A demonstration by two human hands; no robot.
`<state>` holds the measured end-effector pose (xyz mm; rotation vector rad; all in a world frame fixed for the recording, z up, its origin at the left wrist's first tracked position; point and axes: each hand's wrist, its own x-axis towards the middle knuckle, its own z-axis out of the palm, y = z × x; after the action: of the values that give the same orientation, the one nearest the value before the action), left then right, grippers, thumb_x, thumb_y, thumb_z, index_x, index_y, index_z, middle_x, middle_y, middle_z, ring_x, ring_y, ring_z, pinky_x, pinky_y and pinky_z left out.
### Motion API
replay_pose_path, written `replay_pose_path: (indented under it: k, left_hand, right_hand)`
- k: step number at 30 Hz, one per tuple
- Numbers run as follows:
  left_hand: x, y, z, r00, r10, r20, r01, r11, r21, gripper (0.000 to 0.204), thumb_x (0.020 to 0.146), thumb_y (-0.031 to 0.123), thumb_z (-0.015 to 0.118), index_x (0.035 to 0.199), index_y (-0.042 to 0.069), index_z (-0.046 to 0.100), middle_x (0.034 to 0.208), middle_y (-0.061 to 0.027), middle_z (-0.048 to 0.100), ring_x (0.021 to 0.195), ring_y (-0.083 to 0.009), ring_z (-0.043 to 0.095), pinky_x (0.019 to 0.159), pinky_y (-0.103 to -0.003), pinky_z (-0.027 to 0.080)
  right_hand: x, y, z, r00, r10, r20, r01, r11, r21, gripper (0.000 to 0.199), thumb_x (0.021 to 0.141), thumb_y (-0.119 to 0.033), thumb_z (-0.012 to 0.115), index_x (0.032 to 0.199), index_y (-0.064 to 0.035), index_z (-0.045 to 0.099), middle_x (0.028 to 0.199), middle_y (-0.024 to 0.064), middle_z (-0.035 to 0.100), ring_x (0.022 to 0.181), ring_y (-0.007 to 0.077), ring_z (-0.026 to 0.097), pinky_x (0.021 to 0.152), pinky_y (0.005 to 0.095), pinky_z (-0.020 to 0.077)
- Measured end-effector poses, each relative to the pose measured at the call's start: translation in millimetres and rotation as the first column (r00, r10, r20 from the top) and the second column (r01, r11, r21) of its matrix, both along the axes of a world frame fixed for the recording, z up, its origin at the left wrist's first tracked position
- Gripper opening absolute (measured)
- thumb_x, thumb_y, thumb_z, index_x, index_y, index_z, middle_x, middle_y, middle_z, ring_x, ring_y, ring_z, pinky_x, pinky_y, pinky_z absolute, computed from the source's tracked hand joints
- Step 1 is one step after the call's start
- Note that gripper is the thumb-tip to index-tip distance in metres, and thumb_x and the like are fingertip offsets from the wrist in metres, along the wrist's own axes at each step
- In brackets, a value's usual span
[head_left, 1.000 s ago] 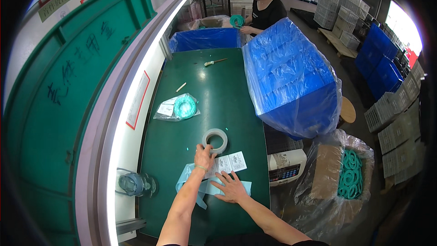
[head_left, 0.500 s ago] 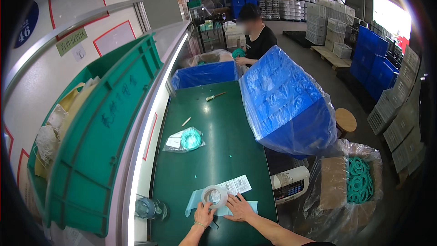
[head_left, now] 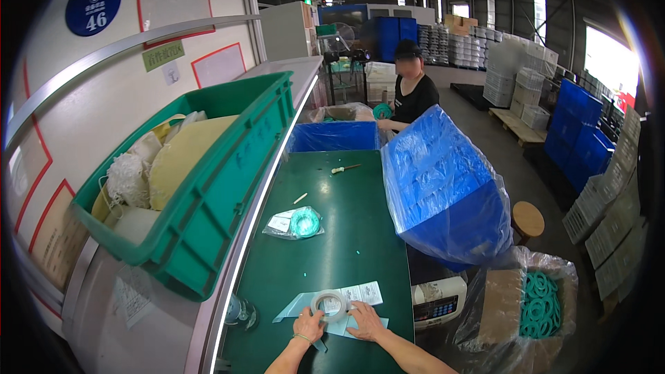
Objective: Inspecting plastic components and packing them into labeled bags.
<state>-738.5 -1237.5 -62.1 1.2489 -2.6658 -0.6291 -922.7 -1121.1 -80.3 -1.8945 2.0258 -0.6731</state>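
A roll of clear tape (head_left: 320, 296) stands or lies over light-blue sheets at the near end of the green table (head_left: 339, 256). My left hand (head_left: 308, 325) has its fingers bent against the roll's left side. Across from it, my right hand (head_left: 366, 321) has its fingers curled at the roll's right edge, over the blue sheets (head_left: 339, 331). A strip of white printed labels (head_left: 364, 294) extends from behind the roll to the right. Farther up the table lies a clear bag (head_left: 305, 223) with green rings and a white slip in it.
A green crate (head_left: 208, 218) holding gloves and cloth sits on the left shelf. Blue lined bins (head_left: 443, 187) flank the table's far right, near a co-worker (head_left: 415, 97). A scale (head_left: 440, 301) and a lined carton of green rings (head_left: 502, 303) are at right. A bottle (head_left: 240, 312) stands left.
My view has tilted up and turned left. My right hand's fingers, stretched over the sheets before, now curl in at the tape roll. The co-worker's head has lifted.
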Motion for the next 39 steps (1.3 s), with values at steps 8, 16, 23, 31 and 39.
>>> replay_pose_path:
  k: [8, 16, 23, 31, 39]
  left_hand:
    - [7.7, 41.5, 4.9, 0.993, 0.029, -0.113, -0.045, 0.989, -0.139, 0.049, 0.07, 0.019, 0.071, 0.116, 0.017, 0.055, 0.124, -0.0222, 0.042, 0.106, -0.0388, 0.049, 0.084, -0.047, 0.046]
    - [38.0, 80.5, 24.1, 0.812, 0.213, -0.544, -0.349, 0.923, -0.159, 0.061, 0.068, 0.01, 0.068, 0.122, 0.001, 0.041, 0.128, -0.0249, 0.035, 0.116, -0.0436, 0.037, 0.096, -0.049, 0.036]
    - [98.2, 20.2, -12.5, 0.25, 0.621, -0.743, -0.874, 0.475, 0.103, 0.097, 0.063, 0.014, 0.08, 0.138, 0.002, 0.019, 0.138, -0.0176, 0.023, 0.127, -0.0342, 0.029, 0.102, -0.046, 0.031]
    - [144.7, -44.0, -2.0, 0.227, 0.55, -0.804, -0.85, 0.515, 0.112, 0.082, 0.057, 0.016, 0.085, 0.122, -0.011, 0.041, 0.12, -0.027, 0.048, 0.111, -0.037, 0.048, 0.098, -0.042, 0.035]
    - [144.4, -66.5, 34.0, 0.155, 0.579, -0.801, -0.729, 0.614, 0.303, 0.096, 0.045, 0.019, 0.085, 0.125, -0.005, 0.038, 0.117, -0.0198, 0.05, 0.106, -0.0332, 0.052, 0.095, -0.04, 0.042]
  right_hand:
    - [31.3, 89.5, 24.0, 0.977, -0.205, 0.052, 0.212, 0.944, -0.254, 0.04, 0.066, -0.022, 0.069, 0.102, -0.009, 0.059, 0.112, 0.0137, 0.049, 0.111, 0.0316, 0.044, 0.093, 0.0455, 0.0336]
    - [55.1, 177.4, -0.9, 0.992, -0.094, -0.079, 0.078, 0.978, -0.194, 0.035, 0.069, -0.021, 0.066, 0.102, -0.0109, 0.06, 0.111, 0.0112, 0.05, 0.108, 0.0307, 0.046, 0.092, 0.0456, 0.0336]
    - [54.2, 172.0, -1.1, 0.972, -0.231, -0.037, 0.217, 0.951, -0.218, 0.029, 0.071, -0.02, 0.065, 0.098, -0.0104, 0.061, 0.109, 0.0095, 0.051, 0.105, 0.0295, 0.047, 0.089, 0.0431, 0.0331]
    - [57.9, 194.2, -15.2, 0.981, -0.189, -0.046, 0.173, 0.954, -0.245, 0.032, 0.071, -0.023, 0.063, 0.102, -0.0124, 0.059, 0.111, 0.011, 0.051, 0.107, 0.0332, 0.046, 0.089, 0.047, 0.0352]
    - [61.4, 182.3, -29.6, 0.977, -0.206, -0.047, 0.189, 0.951, -0.247, 0.029, 0.072, -0.024, 0.063, 0.099, -0.0136, 0.059, 0.11, 0.011, 0.049, 0.108, 0.0322, 0.044, 0.09, 0.049, 0.0343]
